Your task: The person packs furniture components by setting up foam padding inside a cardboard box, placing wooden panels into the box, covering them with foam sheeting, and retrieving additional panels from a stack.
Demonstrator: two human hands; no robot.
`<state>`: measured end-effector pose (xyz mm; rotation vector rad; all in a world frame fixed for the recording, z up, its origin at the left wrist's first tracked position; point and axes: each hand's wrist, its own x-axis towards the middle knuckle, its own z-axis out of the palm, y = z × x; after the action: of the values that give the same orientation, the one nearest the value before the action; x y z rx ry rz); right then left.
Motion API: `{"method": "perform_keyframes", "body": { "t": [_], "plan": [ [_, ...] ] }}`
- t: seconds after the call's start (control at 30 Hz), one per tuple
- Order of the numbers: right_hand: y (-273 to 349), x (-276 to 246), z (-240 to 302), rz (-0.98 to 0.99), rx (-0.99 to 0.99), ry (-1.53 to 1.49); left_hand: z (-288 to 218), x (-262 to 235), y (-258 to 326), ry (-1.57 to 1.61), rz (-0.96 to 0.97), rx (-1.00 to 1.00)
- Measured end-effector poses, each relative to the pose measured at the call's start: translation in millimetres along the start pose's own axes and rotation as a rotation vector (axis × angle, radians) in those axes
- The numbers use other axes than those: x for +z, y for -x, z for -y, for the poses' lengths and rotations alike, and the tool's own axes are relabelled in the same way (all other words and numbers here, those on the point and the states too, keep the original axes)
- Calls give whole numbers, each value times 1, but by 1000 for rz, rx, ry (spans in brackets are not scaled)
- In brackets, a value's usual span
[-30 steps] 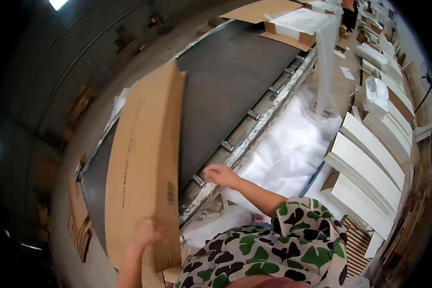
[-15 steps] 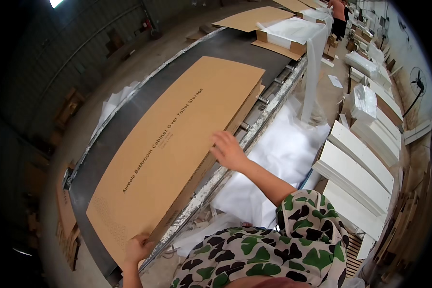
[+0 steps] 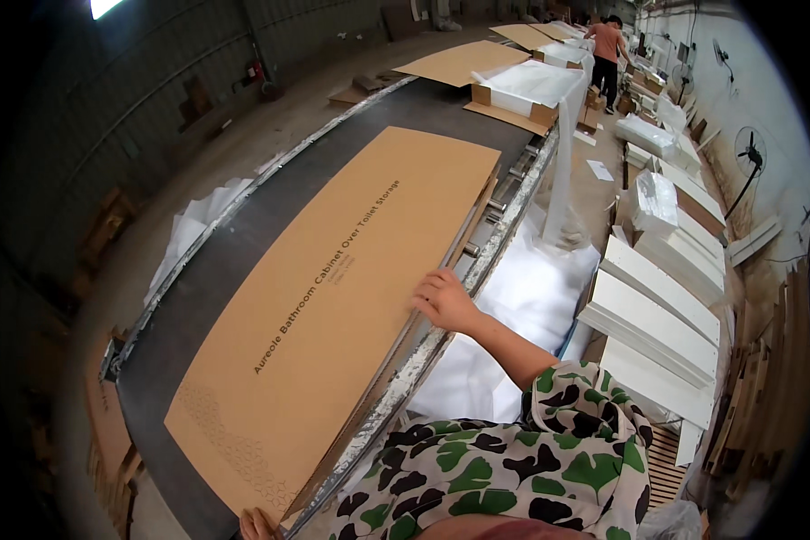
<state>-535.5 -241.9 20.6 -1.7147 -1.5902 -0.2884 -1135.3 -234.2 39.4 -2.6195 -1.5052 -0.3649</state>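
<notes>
A long, flat brown cardboard box (image 3: 306,351) with dark print lies lengthwise on the dark conveyor belt (image 3: 216,306). Along its right long side, the top panel's edge stands slightly off the layer beneath. My right hand (image 3: 445,300) grips that edge about halfway along, fingers bent over the top and thumb side hidden. At the box's near corner, my left hand (image 3: 258,524) has its fingers curled on the edge; the picture's lower rim cuts off the rest of it.
Ahead on the belt stands an open carton (image 3: 522,90) with white foam wrap hanging off its side. White foam sheet (image 3: 531,315) lies right of the metal conveyor rail (image 3: 396,396). Stacked white panels (image 3: 657,315) line the right side, near a wall fan (image 3: 749,153). Farther off stands another person (image 3: 607,54).
My left hand has slid nearer to the box's near corner. My right hand stays on the long edge. The view has tilted up, showing more of the far person.
</notes>
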Motion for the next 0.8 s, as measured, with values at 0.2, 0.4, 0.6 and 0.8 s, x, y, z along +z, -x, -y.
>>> {"method": "perform_keyframes", "body": {
  "t": [0.2,0.4,0.6,0.8],
  "plan": [
    [-19,-2,45,-304,90,-100,23,-13,-12,3,-219,231],
    [-13,8,65,-235,173,-76,44,-56,-46,45,-616,-46],
    [-24,33,84,201,-40,-24,37,-102,-200,-407,-1312,-35],
    [-30,63,94,739,178,251,76,-69,-370,-493,-1134,191]
  ]
}}
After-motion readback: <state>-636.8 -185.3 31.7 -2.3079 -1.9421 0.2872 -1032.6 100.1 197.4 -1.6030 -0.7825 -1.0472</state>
